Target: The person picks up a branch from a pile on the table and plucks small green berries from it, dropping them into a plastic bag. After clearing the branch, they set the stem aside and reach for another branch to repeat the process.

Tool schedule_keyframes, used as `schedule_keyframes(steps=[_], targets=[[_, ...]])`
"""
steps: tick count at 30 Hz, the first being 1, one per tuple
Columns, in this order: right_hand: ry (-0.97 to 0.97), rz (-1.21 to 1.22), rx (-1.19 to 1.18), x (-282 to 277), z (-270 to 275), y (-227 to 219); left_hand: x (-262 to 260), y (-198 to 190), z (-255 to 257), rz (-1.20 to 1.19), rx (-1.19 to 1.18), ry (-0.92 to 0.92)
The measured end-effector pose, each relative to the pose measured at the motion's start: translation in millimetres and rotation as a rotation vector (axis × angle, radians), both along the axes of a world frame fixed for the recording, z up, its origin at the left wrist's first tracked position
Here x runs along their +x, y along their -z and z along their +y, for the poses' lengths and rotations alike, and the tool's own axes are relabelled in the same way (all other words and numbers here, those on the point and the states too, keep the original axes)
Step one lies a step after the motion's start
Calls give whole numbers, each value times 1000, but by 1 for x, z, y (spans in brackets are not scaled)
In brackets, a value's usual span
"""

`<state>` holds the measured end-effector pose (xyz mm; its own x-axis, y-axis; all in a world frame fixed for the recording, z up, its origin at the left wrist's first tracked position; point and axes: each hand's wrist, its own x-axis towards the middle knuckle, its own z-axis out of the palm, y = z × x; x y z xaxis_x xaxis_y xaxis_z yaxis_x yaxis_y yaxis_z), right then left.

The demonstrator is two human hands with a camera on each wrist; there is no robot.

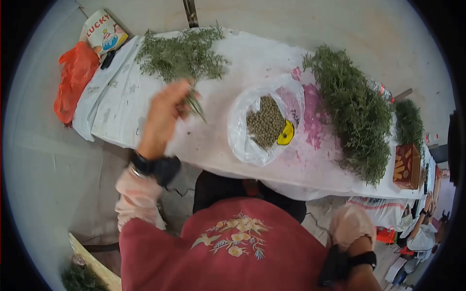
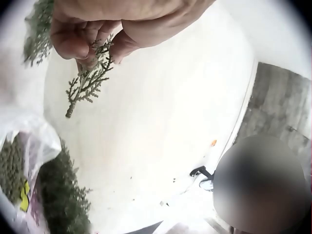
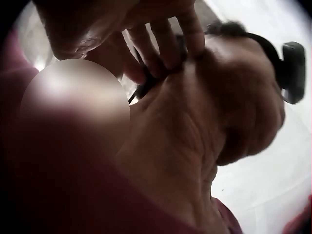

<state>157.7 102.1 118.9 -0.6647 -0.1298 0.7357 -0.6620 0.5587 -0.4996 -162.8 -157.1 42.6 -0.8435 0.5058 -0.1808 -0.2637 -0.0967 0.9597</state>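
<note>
My left hand (image 1: 162, 114) is raised over the left part of the white-covered table (image 1: 206, 140). Its thumb and fingers pinch a small green cypress-like sprig (image 2: 90, 87), whose cut stem points away from the fingers. Just beyond this hand lies a loose pile of similar sprigs (image 1: 182, 53). To its right stands an open clear plastic bag (image 1: 236, 128) of small round grey-green beads (image 1: 266, 119), with a yellow piece (image 1: 286, 133) on top. In the right wrist view, my right hand (image 3: 119, 29) is up by the neck, its extended fingers (image 3: 165, 46) resting against the skin.
A larger heap of greenery (image 1: 354, 111) covers the table's right side, near a bottle (image 1: 381, 89) and a brown-red box (image 1: 407, 166). An orange-red bag (image 1: 75, 80) and a LUCKY bag (image 1: 104, 31) sit at the far left. Another person (image 1: 422, 237) is at far right.
</note>
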Motion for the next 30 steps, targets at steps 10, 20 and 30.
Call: schedule_keyframes(steps=[10, 20, 30], targets=[[82, 293, -17, 52, 24, -3, -180, 12, -74, -17, 44, -216], [41, 588, 100, 62, 36, -33, -227, 22, -81, 0, -71, -352], [158, 828, 239, 100, 23, -47, -72, -27, -18, 360, -39, -146]])
